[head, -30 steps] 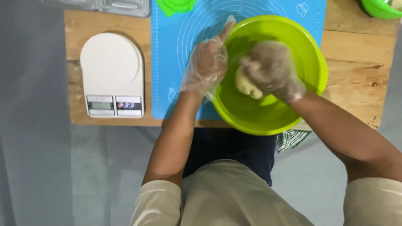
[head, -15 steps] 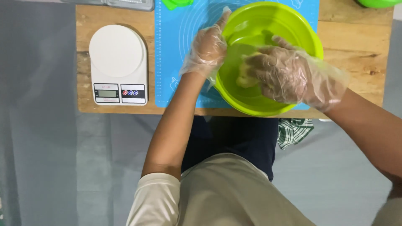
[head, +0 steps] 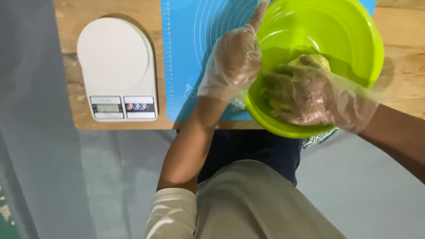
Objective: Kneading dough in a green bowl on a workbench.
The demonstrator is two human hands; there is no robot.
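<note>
A lime-green plastic bowl (head: pixel 354 31) sits on a blue silicone baking mat (head: pixel 195 48) at the front edge of a wooden table. Both my hands wear clear plastic gloves. My left hand (head: pixel 234 62) grips the bowl's left rim, fingers over the edge. My right hand (head: pixel 305 95) is inside the bowl, pressed down on a pale yellow lump of dough (head: pixel 316 62), which it mostly covers.
A white digital kitchen scale (head: pixel 117 66) stands on the wooden table (head: pixel 71 84) left of the mat. A checked cloth (head: pixel 318 138) peeks out below the bowl. Grey floor lies beneath, and my lap is under the table edge.
The view has moved in closer and shifted. My right hand has gone deeper into the bowl, onto the dough. My left hand still holds the rim.
</note>
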